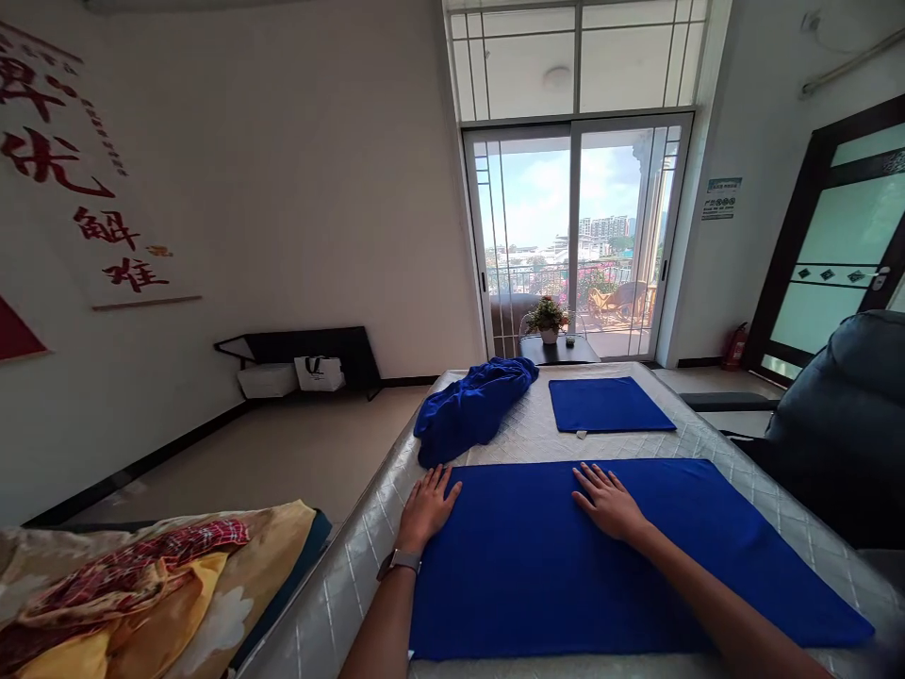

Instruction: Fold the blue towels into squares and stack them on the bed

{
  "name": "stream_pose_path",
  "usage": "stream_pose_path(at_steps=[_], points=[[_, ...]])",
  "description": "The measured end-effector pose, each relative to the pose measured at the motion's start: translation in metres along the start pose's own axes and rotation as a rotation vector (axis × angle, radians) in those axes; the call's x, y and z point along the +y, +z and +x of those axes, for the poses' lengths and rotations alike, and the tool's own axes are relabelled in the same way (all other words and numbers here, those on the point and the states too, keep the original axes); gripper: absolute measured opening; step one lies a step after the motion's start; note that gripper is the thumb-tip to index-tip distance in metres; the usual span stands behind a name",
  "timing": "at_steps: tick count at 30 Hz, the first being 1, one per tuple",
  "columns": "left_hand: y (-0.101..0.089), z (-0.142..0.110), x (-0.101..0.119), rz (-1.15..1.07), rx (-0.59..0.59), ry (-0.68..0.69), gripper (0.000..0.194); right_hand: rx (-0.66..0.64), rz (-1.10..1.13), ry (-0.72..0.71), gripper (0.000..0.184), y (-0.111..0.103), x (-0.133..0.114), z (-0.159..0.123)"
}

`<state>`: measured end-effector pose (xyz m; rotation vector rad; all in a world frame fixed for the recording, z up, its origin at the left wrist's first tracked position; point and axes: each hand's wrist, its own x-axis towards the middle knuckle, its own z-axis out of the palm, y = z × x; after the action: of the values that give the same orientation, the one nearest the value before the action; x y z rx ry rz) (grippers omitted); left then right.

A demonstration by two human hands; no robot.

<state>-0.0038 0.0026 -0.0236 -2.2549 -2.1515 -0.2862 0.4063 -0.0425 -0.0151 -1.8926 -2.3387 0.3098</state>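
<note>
One large blue cloth (523, 575) lies flat on a mattress (353, 575), lower centre of the frame, the left hand (425, 505) at its upper-left corner, the right hand (609, 500) near its top edge. Fingers (600, 479) lie slightly spread, gripping nothing; light, even outward pressure should smooth it best.

Sliding door (576, 240), one, daylight (530, 207) beyond. Left of it: white wall (318, 170), scroll (134, 226) with red characters, low black stand (360, 356), pale floor (353, 424). Before it: table (581, 354) bearing potted plant (548, 316). Right of it: notice (719, 200), red extinguisher (735, 347), dark-framed door (838, 231), dark chair (841, 405).
</note>
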Motion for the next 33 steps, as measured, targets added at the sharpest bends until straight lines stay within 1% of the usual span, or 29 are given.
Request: stream_pose_path(at_steps=[1,3,5,7,9,11,16,22,25,27,29,30,32,33], points=[[0.001,0.001,-0.001,0.006,0.0,0.0,0.067,0.01,-0.018,0.038,0.074,-0.003,0.025,-0.004],[0.003,0.003,-0.002,0.012,-0.002,0.001,0.068,0.026,-0.056,0.14,0.075,-0.008,0.082,-0.015],[0.005,0.004,-0.003,0.012,-0.004,0.004,0.069,0.054,-0.099,0.276,0.076,-0.01,0.141,-0.027],[0.006,0.005,-0.003,0.014,0.005,0.008,0.069,0.101,-0.136,0.393,0.076,-0.01,0.19,-0.038],[0.007,0.006,-0.003,0.018,0.011,0.008,0.069,0.136,-0.153,0.469,0.077,-0.008,0.222,-0.044],[0.006,0.006,-0.002,0.022,0.015,0.003,0.069,0.148,-0.153,0.501,0.079,-0.004,0.236,-0.045],[0.006,0.006,-0.002,0.037,-0.022,-0.005,0.069,0.157,-0.151,0.491,0.08,0.0,0.236,-0.042],[0.005,0.004,-0.001,0.015,-0.016,-0.01,0.068,0.169,-0.144,0.505,0.08,0.003,0.237,-0.042],[0.001,0.002,0.003,0.016,-0.021,-0.013,0.068,0.143,-0.163,0.524,0.079,-0.001,0.236,-0.042],[-0.001,0.001,0.005,0.022,-0.009,-0.009,0.067,0.117,-0.179,0.539,0.077,-0.007,0.231,-0.042],[0.0,0.0,0.006,0.021,0.003,-0.008,0.067,0.09,-0.212,0.576,0.074,-0.016,0.22,-0.041],[0.0,0.0,0.006,0.019,0.008,-0.008,0.067,0.092,-0.242,0.59,0.071,-0.02,0.21,-0.04],[0.002,0.001,0.005,0.014,0.014,-0.009,0.068,0.143,-0.31,0.561,0.066,-0.025,0.182,-0.036],[0.003,0.001,0.004,0.013,0.018,-0.01,0.068,0.179,-0.333,0.508,0.065,-0.025,0.163,-0.033]])
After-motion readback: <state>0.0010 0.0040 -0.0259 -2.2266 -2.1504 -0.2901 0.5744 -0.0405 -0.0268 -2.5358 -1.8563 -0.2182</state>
